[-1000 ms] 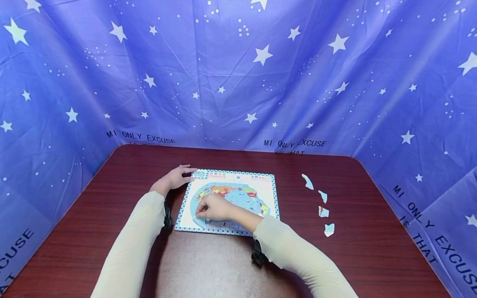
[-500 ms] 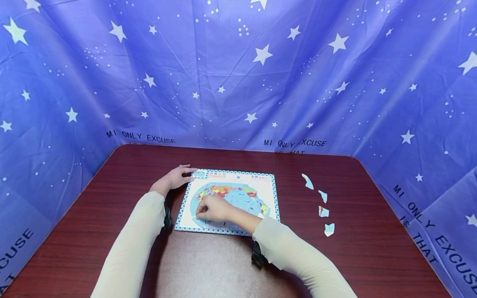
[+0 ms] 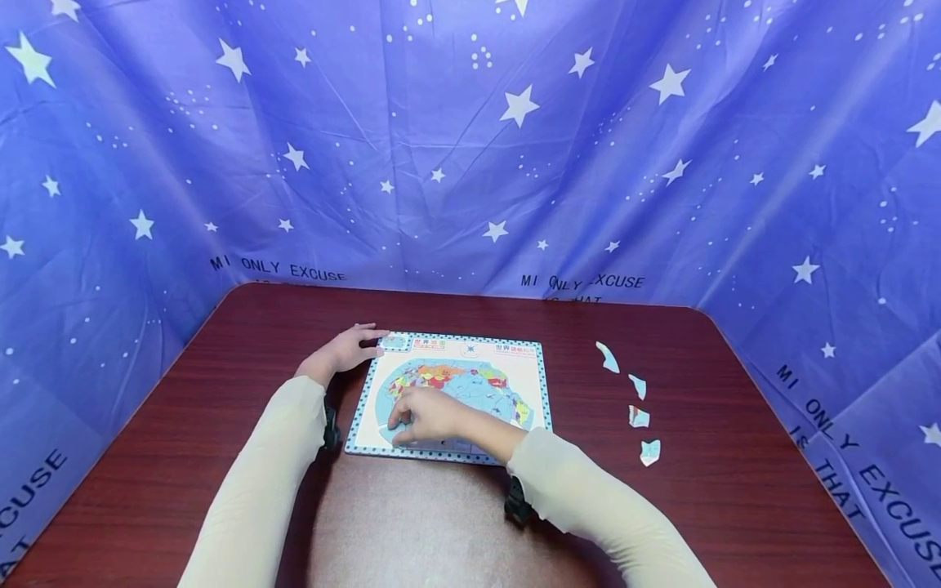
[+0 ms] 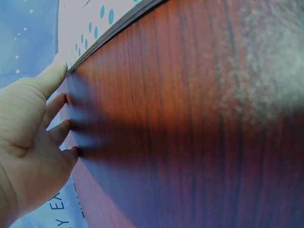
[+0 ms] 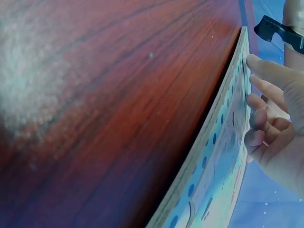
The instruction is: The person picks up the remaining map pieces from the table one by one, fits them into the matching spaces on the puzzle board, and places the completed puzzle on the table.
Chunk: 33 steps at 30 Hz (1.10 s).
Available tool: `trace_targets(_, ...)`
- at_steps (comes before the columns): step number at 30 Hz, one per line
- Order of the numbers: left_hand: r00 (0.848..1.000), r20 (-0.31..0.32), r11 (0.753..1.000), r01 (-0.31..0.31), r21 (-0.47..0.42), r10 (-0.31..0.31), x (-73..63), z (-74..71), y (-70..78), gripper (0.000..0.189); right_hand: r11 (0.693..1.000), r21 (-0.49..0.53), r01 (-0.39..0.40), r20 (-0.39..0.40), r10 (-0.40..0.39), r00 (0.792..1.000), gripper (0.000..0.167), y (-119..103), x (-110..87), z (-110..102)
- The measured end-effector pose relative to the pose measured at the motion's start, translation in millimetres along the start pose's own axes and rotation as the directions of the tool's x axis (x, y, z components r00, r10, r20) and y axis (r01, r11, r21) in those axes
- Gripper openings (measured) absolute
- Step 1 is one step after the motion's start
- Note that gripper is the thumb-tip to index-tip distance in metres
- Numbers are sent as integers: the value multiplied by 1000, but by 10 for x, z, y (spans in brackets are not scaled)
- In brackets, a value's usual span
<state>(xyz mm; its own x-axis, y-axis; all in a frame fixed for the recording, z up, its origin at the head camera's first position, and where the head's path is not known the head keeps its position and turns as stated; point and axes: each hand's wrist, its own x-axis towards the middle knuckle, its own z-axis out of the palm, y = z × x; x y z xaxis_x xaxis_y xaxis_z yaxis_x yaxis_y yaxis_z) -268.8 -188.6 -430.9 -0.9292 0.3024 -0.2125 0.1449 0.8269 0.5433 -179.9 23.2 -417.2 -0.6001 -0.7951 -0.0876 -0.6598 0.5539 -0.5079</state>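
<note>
A world-map puzzle board (image 3: 444,349) with a blue dotted border lies flat on the table. My left hand (image 3: 341,353) is at its far left corner. In the left wrist view, the thumb of that hand (image 4: 33,123) touches the board's edge while its fingers reach down to the tabletop. Over the lower left part of the map is my right hand (image 3: 430,415), thumb and index finger spread apart. The right wrist view shows this hand (image 5: 280,114) with fingertips right at the board's face and no piece visible between them. Part of the map is hidden beneath it.
Several loose puzzle pieces lie in a column to the right of the board, among them a long pale blue piece (image 3: 608,358) and a piece with a reddish patch (image 3: 639,416). A blue star-patterned curtain (image 3: 470,163) surrounds the dark red wooden table (image 3: 220,392).
The thumb and index finger of my right hand, closed together before, have come apart. Its wrist has shifted slightly right. My left hand stays in place.
</note>
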Motion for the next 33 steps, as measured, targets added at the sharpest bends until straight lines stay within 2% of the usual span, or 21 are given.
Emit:
trace_targets(13, 1000, 1, 1000, 10, -5, -10, 4, 2, -2, 49, 994, -104, 24, 29, -21, 999, 28, 6, -44, 0)
trace_targets(19, 1000, -1, 1000, 7, -4, -7, 15, 11, -19, 49, 986, -164, 26, 14, -24, 1000, 31, -13, -44, 15)
trace_targets(26, 1000, -6, 1000, 11, -13, -11, 8, 16, -10, 49, 978, -208, -15, -1, 15, 1000, 31, -40, -47, 55)
trace_targets(33, 1000, -5, 1000, 7, -3, -7, 8, 6, -9, 49, 980, -199, -13, -32, 7, 999, 28, -63, -39, 74)
